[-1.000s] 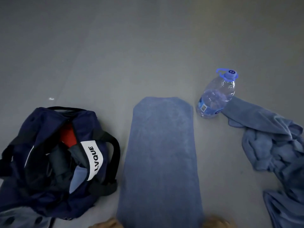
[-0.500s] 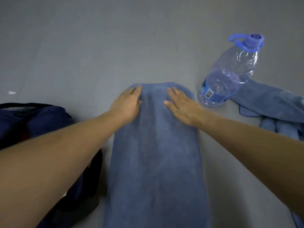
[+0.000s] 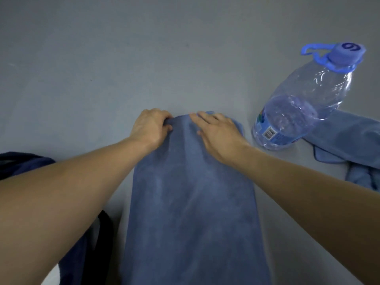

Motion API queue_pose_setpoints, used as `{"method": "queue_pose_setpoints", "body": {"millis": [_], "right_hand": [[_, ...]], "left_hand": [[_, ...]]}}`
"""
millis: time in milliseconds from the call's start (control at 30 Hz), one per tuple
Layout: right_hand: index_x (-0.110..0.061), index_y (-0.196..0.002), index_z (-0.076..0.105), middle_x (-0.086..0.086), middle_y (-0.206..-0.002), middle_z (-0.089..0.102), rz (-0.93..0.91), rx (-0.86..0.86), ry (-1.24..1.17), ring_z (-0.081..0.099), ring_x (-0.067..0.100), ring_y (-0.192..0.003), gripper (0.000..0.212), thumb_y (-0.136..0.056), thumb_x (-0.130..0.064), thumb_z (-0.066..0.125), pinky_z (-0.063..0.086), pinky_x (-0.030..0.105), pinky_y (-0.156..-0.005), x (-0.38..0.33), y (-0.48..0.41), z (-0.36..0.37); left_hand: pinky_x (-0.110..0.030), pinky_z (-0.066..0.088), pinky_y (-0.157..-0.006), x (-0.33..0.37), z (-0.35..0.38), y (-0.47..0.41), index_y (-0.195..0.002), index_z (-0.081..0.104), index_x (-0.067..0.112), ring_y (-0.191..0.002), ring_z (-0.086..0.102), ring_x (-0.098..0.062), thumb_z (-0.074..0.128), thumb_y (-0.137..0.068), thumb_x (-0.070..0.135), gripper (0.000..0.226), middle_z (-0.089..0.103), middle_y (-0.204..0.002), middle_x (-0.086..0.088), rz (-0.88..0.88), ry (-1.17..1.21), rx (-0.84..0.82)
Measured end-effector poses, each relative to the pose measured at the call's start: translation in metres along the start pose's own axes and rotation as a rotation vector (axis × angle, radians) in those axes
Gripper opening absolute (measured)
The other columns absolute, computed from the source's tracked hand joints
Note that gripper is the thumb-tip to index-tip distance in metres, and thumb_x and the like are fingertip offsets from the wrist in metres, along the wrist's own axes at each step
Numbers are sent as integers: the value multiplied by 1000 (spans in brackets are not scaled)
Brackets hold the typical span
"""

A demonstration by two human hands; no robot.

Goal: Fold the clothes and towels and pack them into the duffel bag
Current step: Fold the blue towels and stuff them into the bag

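A long blue towel (image 3: 191,212) lies folded lengthwise on the grey floor, running away from me. My left hand (image 3: 151,127) is at its far left corner, fingers curled and pinching the far edge. My right hand (image 3: 217,131) lies on the far right part of the towel with fingers mostly straight, its fingertips at the far edge. The dark navy duffel bag (image 3: 22,163) sits at the left, mostly hidden behind my left forearm. A heap of other blue cloth (image 3: 349,140) lies at the right.
A large clear plastic water bottle (image 3: 304,103) with a blue cap and handle stands just right of the towel's far end, resting against the blue cloth. Grey floor extends beyond the towel.
Both hands slid forward to the towel's far edge. The left hand's fingers curled onto the far left corner. The camera moved closer and the bag slipped further out of view.
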State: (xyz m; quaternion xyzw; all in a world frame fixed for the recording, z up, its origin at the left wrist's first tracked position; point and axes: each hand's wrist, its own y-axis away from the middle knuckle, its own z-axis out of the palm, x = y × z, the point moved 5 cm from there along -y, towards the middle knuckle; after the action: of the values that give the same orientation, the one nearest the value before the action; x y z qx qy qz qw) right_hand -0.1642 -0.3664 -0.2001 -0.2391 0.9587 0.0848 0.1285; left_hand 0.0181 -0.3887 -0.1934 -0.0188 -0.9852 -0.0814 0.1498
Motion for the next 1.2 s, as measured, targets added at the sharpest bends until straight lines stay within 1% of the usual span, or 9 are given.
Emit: {"method": "queue_pose_setpoints", "body": {"millis": [167,233,300,400,567,733,933,1067,1200], "right_hand": [[-35,-157,24,-8,-157,39,-15,-81,-193,30,25,-144,68,-98,-28,57,29,47,-116,-7,-25,-12],[-38,-144,46,-6,-137,59,-29,-85,-259,45,25,-133,54,-93,-33,62,36,47,-109,-10,-33,-19],[-33,-117,65,-3,-109,70,-32,-53,-255,59,27,-110,27,-90,-36,64,45,43,-95,-8,-35,-26],[-23,-100,68,0,-93,67,16,-53,-188,61,29,-97,19,-89,-39,66,46,38,-84,7,-24,-36],[-25,-94,67,1,-89,69,148,225,-279,60,25,-87,17,-87,-40,65,44,34,-74,23,11,-82],[-20,-98,68,5,-95,69,77,319,-147,59,31,-96,18,-89,-33,61,47,39,-78,0,60,-108],[-13,-102,68,13,-98,69,-26,264,-13,59,37,-94,20,-87,-16,56,38,35,-72,-21,176,-120],[-14,-100,67,14,-94,68,-33,179,-36,61,40,-90,14,-94,-27,65,48,45,-74,-44,276,-107],[-13,-95,70,9,-85,65,-171,159,-101,60,34,-80,22,-95,-29,55,47,38,-65,-72,364,-70]], "left_hand": [[-27,31,-80,18,-25,11,-104,75,26,-90,47,-19,67,-92,23,14,55,-86,5,185,109,89],[-26,29,-80,17,-33,18,-105,75,28,-90,44,-17,67,-93,25,15,54,-85,8,227,99,101],[-29,34,-82,11,-40,24,-105,74,30,-92,47,-19,67,-93,27,14,55,-86,9,244,85,124],[-29,34,-82,-10,-52,33,-102,74,27,-93,51,-22,66,-95,31,12,63,-90,4,207,30,160],[-32,35,-75,-36,-77,58,-98,75,20,-87,57,-30,66,-94,34,18,68,-87,-6,123,15,217],[-40,40,-83,-33,-93,99,-107,74,15,-96,58,-39,60,-98,24,19,68,-97,-15,91,-48,319],[-40,42,-80,3,-101,205,-102,72,17,-93,61,-34,59,-96,32,22,70,-96,-10,136,-16,363],[-35,39,-79,18,-87,306,-100,71,16,-89,57,-30,57,-96,33,22,67,-94,-7,139,31,309],[-37,42,-79,15,-59,406,-99,71,14,-85,55,-31,60,-98,26,17,64,-92,-5,189,1,235]]}}
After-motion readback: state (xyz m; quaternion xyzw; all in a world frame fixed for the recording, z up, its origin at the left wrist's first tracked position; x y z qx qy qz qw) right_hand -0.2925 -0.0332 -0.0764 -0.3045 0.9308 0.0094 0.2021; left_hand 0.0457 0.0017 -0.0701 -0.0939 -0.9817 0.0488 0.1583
